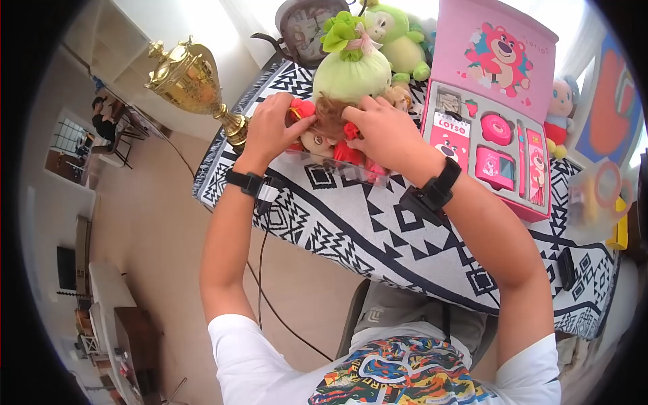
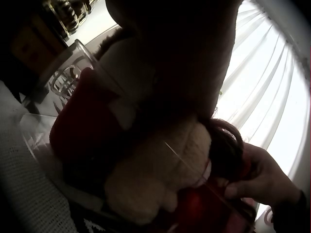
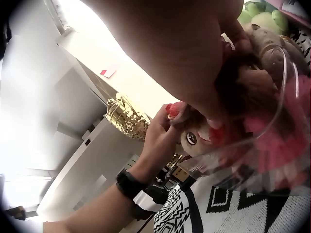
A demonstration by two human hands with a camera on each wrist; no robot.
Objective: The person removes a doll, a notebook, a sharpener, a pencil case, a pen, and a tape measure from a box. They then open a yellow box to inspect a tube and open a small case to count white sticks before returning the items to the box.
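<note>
OK so, clock directions are from the doll as seen in the head view, 12 at the top. Furthest left, the gold trophy [image 1: 192, 84] stands at about 10 o'clock, its base close to the left hand [image 1: 273, 131]. That hand's grip has its fingers bent over a puffy red piece [image 1: 302, 109], thumb reaching in toward the doll's face.

The doll [image 1: 314, 142] sits right between both grips, brown hair [image 1: 331, 113] on top, in a clear container [image 1: 337, 167] whose see-through wall runs along the 6 o'clock side. So yeah, tight in there: hands on both sides, and a round green plush [image 1: 352, 74] right behind at 12, with a frog-green toy [image 1: 398, 40] past it at 1.

The right hand [image 1: 391, 138] is in from 3 o'clock, its grip pinching a smaller red piece [image 1: 351, 131] beside the hair. Further out that way, the open pink box [image 1: 496, 152] is near the wrist, lid up. Best open room is toward 5 o'clock: patterned cloth [image 1: 405, 223] down to the near edge of the bench.
</note>
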